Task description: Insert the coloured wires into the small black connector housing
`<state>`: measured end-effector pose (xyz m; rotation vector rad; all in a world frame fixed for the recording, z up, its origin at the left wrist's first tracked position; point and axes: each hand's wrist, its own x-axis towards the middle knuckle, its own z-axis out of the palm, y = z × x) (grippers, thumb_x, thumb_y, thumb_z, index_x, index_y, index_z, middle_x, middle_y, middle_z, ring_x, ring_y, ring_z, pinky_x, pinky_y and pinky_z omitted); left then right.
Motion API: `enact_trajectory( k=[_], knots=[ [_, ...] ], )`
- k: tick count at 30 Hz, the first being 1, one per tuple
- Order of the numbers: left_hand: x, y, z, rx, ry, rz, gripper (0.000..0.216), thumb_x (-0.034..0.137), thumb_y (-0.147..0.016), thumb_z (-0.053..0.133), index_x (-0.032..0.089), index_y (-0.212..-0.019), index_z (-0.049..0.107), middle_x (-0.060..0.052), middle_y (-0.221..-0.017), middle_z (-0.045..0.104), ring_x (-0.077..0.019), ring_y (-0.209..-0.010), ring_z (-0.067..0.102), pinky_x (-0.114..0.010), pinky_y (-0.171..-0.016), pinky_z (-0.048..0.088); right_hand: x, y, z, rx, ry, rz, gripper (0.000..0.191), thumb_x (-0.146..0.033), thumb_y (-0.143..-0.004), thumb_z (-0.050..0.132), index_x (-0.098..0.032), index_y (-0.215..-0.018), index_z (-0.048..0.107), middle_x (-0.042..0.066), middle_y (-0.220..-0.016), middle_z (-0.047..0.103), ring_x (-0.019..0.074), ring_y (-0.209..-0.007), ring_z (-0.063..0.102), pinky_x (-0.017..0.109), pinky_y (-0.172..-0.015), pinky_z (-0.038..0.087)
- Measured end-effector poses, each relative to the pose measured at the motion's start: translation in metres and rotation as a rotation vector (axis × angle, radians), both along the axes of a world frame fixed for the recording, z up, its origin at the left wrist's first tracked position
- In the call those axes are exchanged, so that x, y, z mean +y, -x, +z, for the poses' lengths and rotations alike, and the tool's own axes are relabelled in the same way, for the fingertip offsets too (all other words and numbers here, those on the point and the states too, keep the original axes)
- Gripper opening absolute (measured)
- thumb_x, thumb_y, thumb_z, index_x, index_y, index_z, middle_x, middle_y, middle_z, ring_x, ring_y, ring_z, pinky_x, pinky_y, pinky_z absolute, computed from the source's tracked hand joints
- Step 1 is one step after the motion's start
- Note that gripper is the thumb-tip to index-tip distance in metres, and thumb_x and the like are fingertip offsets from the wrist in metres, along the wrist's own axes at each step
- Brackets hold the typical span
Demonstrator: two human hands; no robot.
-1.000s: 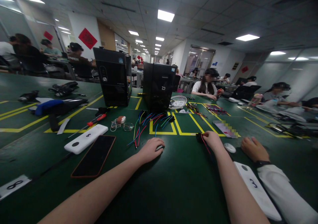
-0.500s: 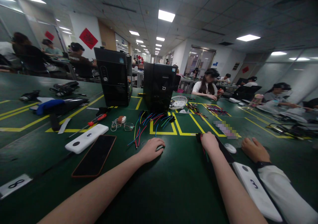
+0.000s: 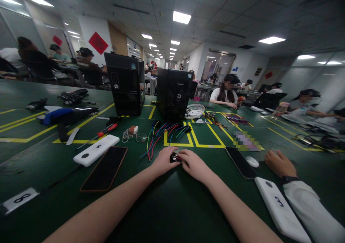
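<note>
My left hand [image 3: 163,161] and my right hand [image 3: 195,165] meet over the green table in front of me. Between their fingertips is a small black piece [image 3: 174,158] with thin wires, one of them red. Most of it is covered by my fingers. Both hands are closed around it. Just beyond my fingers, several loose red, blue and green wires [image 3: 154,142] lie spread on the table. More wires with black ends [image 3: 183,131] lie by the foot of a black computer case [image 3: 175,96].
A second black computer case [image 3: 124,87] stands further left. Left are a phone [image 3: 105,169], a white power bank [image 3: 97,150], glasses [image 3: 140,138] and a red screwdriver [image 3: 107,130]. Right are another phone [image 3: 240,162], a white mouse [image 3: 252,161] and a co-worker's hand [image 3: 280,164].
My right hand has moved left from above the right-hand phone, bringing the black piece with wires to my left hand. The phone now shows fully. My left hand stays about where it was.
</note>
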<state>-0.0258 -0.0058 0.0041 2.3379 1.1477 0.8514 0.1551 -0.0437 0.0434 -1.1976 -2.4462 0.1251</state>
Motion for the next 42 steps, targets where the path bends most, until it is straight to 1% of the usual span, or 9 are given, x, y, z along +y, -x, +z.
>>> enact_trajectory(
  k=[3, 5, 15, 25, 31, 33, 36, 38, 42],
  knots=[
    [0.002, -0.001, 0.0, 0.021, -0.009, -0.029, 0.033, 0.028, -0.069, 0.068, 0.019, -0.099, 0.059, -0.005, -0.1, 0.062, -0.0231, -0.096, 0.056, -0.035, -0.087, 0.042, -0.004, 0.013, -0.005, 0.028, -0.058, -0.001, 0.023, -0.014, -0.08, 0.053, -0.019, -0.101, 0.061, 0.008, -0.107, 0.059, 0.0199, -0.1, 0.053, 0.037, -0.089, 0.043],
    [0.002, -0.002, 0.001, 0.02, -0.014, -0.031, 0.03, 0.029, -0.069, 0.069, 0.019, -0.096, 0.059, -0.004, -0.096, 0.063, -0.0222, -0.092, 0.056, -0.033, -0.084, 0.042, -0.003, 0.017, -0.01, 0.068, -0.087, -0.037, 0.016, -0.012, -0.081, 0.051, -0.018, -0.092, 0.062, 0.007, -0.1, 0.061, 0.0195, -0.095, 0.054, 0.036, -0.085, 0.045],
    [0.004, -0.003, 0.002, 0.041, 0.016, -0.015, 0.028, 0.029, -0.066, 0.071, 0.019, -0.089, 0.058, -0.002, -0.09, 0.061, -0.021, -0.087, 0.055, -0.03, -0.078, 0.041, -0.005, 0.028, -0.025, 0.261, -0.138, -0.136, 0.017, -0.008, -0.084, 0.042, -0.017, -0.085, 0.056, 0.008, -0.094, 0.057, 0.019, -0.09, 0.052, 0.035, -0.082, 0.045],
    [0.004, -0.004, 0.002, 0.048, 0.021, 0.017, 0.026, 0.029, -0.066, 0.071, 0.019, -0.086, 0.057, -0.002, -0.091, 0.06, -0.021, -0.088, 0.055, -0.03, -0.078, 0.041, -0.007, 0.032, -0.027, 0.301, -0.13, -0.179, 0.02, -0.01, -0.086, 0.036, -0.018, -0.086, 0.054, 0.009, -0.094, 0.055, 0.0199, -0.09, 0.05, 0.037, -0.081, 0.044],
    [0.004, -0.005, 0.0, 0.087, 0.011, 0.053, 0.025, 0.025, -0.066, 0.069, 0.019, -0.087, 0.056, -0.002, -0.09, 0.06, -0.0209, -0.087, 0.055, -0.03, -0.078, 0.041, -0.005, 0.032, -0.027, 0.243, -0.144, -0.143, 0.013, -0.013, -0.081, 0.048, -0.02, -0.088, 0.057, 0.008, -0.102, 0.056, 0.0222, -0.097, 0.049, 0.04, -0.086, 0.041],
    [0.004, -0.005, -0.001, 0.082, 0.0, 0.049, 0.024, 0.026, -0.067, 0.069, 0.019, -0.086, 0.056, -0.002, -0.089, 0.06, -0.021, -0.087, 0.056, -0.03, -0.078, 0.041, -0.004, 0.031, -0.025, 0.276, -0.145, -0.154, 0.012, -0.013, -0.082, 0.047, -0.019, -0.084, 0.057, 0.008, -0.097, 0.056, 0.0215, -0.095, 0.049, 0.039, -0.085, 0.041],
    [0.004, -0.005, 0.0, 0.067, 0.006, 0.039, 0.026, 0.032, -0.068, 0.069, 0.019, -0.086, 0.057, -0.002, -0.089, 0.061, -0.0215, -0.088, 0.056, -0.031, -0.078, 0.041, -0.005, 0.029, -0.02, 0.392, -0.161, -0.215, 0.013, -0.013, -0.083, 0.044, -0.019, -0.087, 0.054, 0.008, -0.094, 0.055, 0.0202, -0.093, 0.049, 0.037, -0.083, 0.041],
    [0.003, -0.004, 0.0, 0.053, 0.008, 0.03, 0.027, 0.033, -0.068, 0.069, 0.019, -0.087, 0.057, -0.003, -0.09, 0.061, -0.0214, -0.089, 0.056, -0.031, -0.079, 0.04, -0.008, 0.026, -0.015, 0.387, -0.158, -0.187, 0.013, -0.014, -0.083, 0.044, -0.019, -0.089, 0.055, 0.008, -0.095, 0.055, 0.0196, -0.093, 0.049, 0.036, -0.083, 0.04],
    [0.003, -0.003, 0.0, 0.033, 0.003, 0.033, 0.023, 0.027, -0.068, 0.068, 0.019, -0.088, 0.058, -0.002, -0.091, 0.062, -0.0205, -0.089, 0.056, -0.03, -0.079, 0.041, -0.012, 0.02, -0.006, 0.198, -0.118, -0.015, 0.009, -0.018, -0.082, 0.049, -0.02, -0.084, 0.058, 0.005, -0.091, 0.058, 0.0186, -0.089, 0.051, 0.035, -0.082, 0.039]
  ],
)
